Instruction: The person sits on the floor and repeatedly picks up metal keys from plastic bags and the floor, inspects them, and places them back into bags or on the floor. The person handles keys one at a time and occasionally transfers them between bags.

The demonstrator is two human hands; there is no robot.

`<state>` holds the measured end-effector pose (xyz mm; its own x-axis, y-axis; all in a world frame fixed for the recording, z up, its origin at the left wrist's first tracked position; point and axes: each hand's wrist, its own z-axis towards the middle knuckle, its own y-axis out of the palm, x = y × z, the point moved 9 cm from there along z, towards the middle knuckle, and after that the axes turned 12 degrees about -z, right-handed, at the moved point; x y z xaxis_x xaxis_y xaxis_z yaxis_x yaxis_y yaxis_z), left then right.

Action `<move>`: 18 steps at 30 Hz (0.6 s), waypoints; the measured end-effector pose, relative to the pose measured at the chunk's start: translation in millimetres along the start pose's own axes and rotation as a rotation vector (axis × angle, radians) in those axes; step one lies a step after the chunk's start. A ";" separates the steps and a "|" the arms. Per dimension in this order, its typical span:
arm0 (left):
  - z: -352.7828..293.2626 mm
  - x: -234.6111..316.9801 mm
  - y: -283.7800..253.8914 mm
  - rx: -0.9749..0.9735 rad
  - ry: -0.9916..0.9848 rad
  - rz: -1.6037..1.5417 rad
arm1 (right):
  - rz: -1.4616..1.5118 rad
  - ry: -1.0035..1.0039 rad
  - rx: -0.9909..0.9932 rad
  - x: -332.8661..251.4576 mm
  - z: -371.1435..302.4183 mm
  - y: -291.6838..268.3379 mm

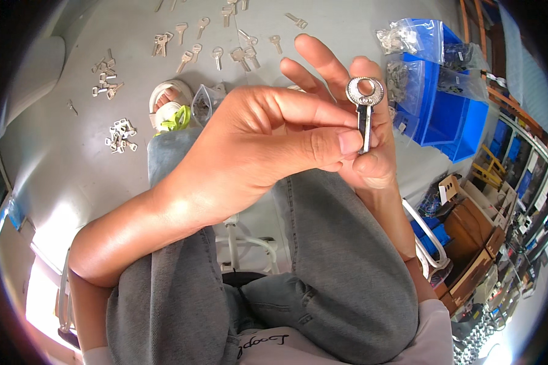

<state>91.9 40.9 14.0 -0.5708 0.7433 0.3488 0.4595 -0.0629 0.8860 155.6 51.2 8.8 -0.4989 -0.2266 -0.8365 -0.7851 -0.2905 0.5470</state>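
A silver key (365, 100) with a round, ring-shaped head and a partly black blade is held upright, head up. My left hand (256, 146) reaches across and pinches its blade between thumb and forefinger. Behind the key is my right hand (376, 137), palm toward me, its upper fingers spread and stretched out. The right thumb tip is just below the end of the blade; whether it presses on the key I cannot make out. On the grey floor, beyond my hands, loose keys (237, 56) lie scattered.
Small piles of keys (122, 135) lie on the floor at left, near my sandalled foot (167, 100). A clear bag (206, 103) stands beside that foot. At right are blue bins (463, 125) with clear bags of parts (402, 38). Cartons (472, 228) and clutter fill the far right.
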 end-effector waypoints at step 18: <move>-4.1 1.9 -48.3 0.246 -0.009 0.211 | -0.235 0.174 0.155 16.8 -10.4 -18.6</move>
<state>65.9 42.6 -26.9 -0.4397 0.7369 0.5135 0.7184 -0.0546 0.6935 165.6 43.0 -15.1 -0.2376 -0.3299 -0.9136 -0.9245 -0.2117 0.3169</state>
